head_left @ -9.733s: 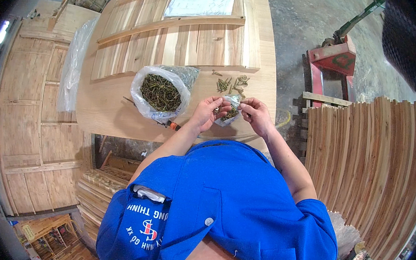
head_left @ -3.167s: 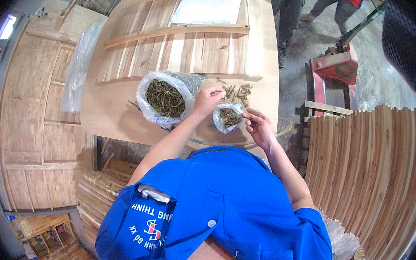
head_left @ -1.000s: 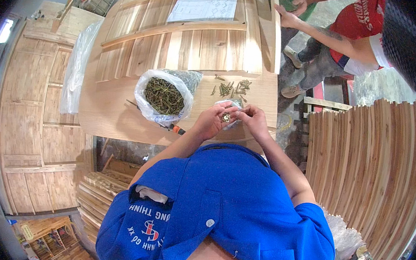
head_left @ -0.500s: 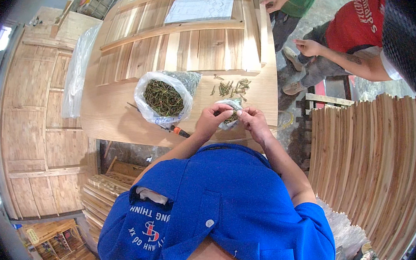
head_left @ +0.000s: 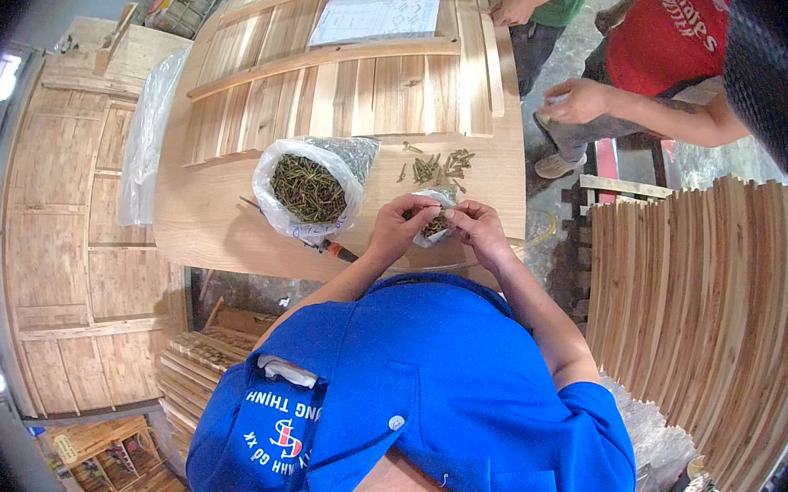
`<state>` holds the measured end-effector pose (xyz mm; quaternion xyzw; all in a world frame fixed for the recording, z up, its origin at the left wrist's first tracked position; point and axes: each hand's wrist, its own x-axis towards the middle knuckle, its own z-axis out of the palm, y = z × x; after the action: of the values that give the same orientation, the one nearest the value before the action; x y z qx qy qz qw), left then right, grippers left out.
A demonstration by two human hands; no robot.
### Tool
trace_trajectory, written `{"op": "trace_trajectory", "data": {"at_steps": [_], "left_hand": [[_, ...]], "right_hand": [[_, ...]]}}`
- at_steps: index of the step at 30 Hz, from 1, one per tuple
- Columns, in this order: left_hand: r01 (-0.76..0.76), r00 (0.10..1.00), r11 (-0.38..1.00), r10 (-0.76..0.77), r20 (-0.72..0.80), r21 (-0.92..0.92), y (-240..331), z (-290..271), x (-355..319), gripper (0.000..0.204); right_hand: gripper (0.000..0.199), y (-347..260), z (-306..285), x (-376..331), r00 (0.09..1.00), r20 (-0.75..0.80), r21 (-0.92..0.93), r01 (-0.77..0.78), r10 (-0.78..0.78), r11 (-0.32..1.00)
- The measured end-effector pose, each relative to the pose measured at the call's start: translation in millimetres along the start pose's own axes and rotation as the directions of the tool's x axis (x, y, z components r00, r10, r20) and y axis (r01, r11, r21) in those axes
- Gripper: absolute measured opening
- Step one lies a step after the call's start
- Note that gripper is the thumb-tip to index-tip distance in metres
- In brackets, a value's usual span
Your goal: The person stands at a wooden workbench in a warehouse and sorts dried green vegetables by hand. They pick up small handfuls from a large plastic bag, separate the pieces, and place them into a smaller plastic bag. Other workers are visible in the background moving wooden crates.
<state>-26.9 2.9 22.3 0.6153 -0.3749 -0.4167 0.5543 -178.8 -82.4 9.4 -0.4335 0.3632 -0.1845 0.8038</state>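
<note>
At the near edge of the table, my left hand (head_left: 399,225) and my right hand (head_left: 479,231) meet with thumbs and fingertips pinched together. They close on the near rim of a small clear plastic bag (head_left: 430,235) that has brass-coloured screws in it. Whether a screw is also between the fingertips is too small to make out. Just beyond the bag lies a loose heap of screws (head_left: 426,169). Left of my hands stands a larger open plastic bag (head_left: 357,170) full of similar screws (head_left: 308,190). A screwdriver with an orange and black handle (head_left: 341,252) lies partly beneath that larger bag.
A slatted wooden panel (head_left: 284,105) covers the far part of the table (head_left: 199,220), with a printed sheet (head_left: 376,17) on it. Two people stand at the far right; one's hand (head_left: 513,11) touches the panel edge. Stacked boards (head_left: 687,319) stand at right.
My hands stay at the small bag, with only slight finger movement. The person in red has shifted, their hand now lower and nearer the table. The view has moved slightly.
</note>
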Motion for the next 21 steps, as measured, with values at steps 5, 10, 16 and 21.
{"op": "trace_trajectory", "data": {"at_steps": [5, 10, 16, 21], "left_hand": [[0.097, 0.989, 0.989, -0.109, 0.103, 0.111, 11, 0, 0, 0.016], [-0.034, 0.999, 0.991, 0.035, -0.003, 0.133, 12, 0, 1, 0.015], [-0.169, 0.985, 0.933, 0.170, 0.024, 0.317, 17, 2, 2, 0.014], [-0.261, 0.962, 0.773, 0.257, 0.090, 0.578, 17, -13, 16, 0.014]], "right_hand": [[0.014, 3, -3, 0, 1.000, -0.008, -0.046, 0.005, -0.006, 0.999], [0.015, 0, -3, 1, 0.998, 0.041, 0.031, 0.046, -0.048, 0.998], [0.017, 2, -3, 1, 1.000, 0.018, 0.062, -0.007, 0.006, 0.998], [0.019, 12, -9, 8, 0.999, -0.018, 0.194, 0.031, -0.027, 0.981]]}}
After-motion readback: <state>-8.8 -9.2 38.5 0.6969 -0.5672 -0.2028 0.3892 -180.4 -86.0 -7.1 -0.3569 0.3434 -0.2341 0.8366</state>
